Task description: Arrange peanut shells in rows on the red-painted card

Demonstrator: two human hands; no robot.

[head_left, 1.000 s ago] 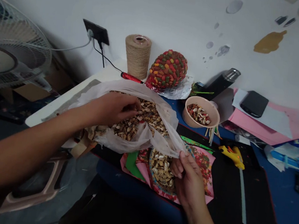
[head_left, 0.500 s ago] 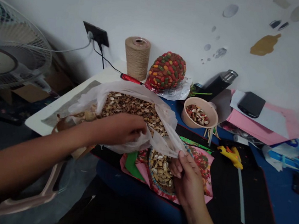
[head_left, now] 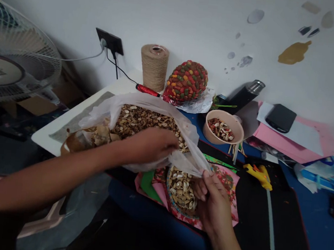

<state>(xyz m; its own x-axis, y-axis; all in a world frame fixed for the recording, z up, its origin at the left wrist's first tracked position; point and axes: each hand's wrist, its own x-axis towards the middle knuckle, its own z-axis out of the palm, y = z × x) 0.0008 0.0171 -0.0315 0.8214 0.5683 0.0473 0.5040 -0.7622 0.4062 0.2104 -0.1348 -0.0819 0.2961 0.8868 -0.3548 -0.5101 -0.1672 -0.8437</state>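
A clear plastic bag (head_left: pixel 145 105) full of pale nut shells (head_left: pixel 143 120) lies open on the table. My left hand (head_left: pixel 149 145) is closed over the bag's near rim; what its fingers hold is hidden. My right hand (head_left: pixel 211 199) pinches the bag's right corner between thumb and fingers. Right under that corner sits a patterned plate (head_left: pixel 182 190) heaped with more shells, resting on pink and green paper (head_left: pixel 232 187).
A beige bowl (head_left: pixel 224 127) of shells, a ball covered in coloured shells (head_left: pixel 187 81), a twine spool (head_left: pixel 153 66) and a black flask (head_left: pixel 243 95) stand behind. A yellow glue gun (head_left: pixel 259 174) lies right. A fan (head_left: pixel 14 69) stands at left.
My left hand has come out of the shells in the bag and moved right and nearer, over the bag's near rim. My right hand has kept its pinch on the corner.
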